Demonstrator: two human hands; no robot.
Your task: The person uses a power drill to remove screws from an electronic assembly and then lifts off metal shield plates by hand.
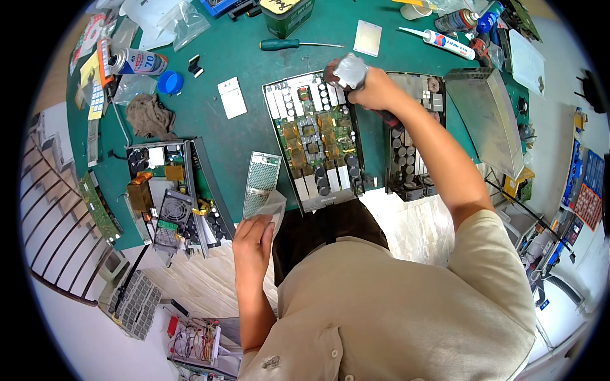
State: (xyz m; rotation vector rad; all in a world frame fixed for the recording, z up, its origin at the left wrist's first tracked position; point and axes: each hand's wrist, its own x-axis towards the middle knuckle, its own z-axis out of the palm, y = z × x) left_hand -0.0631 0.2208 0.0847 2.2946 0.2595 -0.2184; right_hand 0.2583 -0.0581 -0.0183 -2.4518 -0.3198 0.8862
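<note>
One green surface [219, 60] is carrying an open circuit unit [312, 147]. At the unit's far right corner, the right hand [376, 90] is gripping a power driver [348, 72]. Left of the unit's near end, the left hand [253, 241] is pinching a translucent sheet [274, 206] by a perforated panel [263, 174]. Beyond the unit, a screwdriver [281, 44] is lying.

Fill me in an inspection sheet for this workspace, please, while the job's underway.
Surface: green table, scattered with parts and supplies.
Job's things: open circuit unit at centre; power tool at its far right corner, contact unclear; perforated panel to its left.
Clutter: screwdriver, spray can, rag, blue cap.
Hands: right hand grips the tool; left hand is at clear plastic, grip unclear.
Cables: coloured wires, lower left.
Surroundings: railing left, pale floor.
</note>
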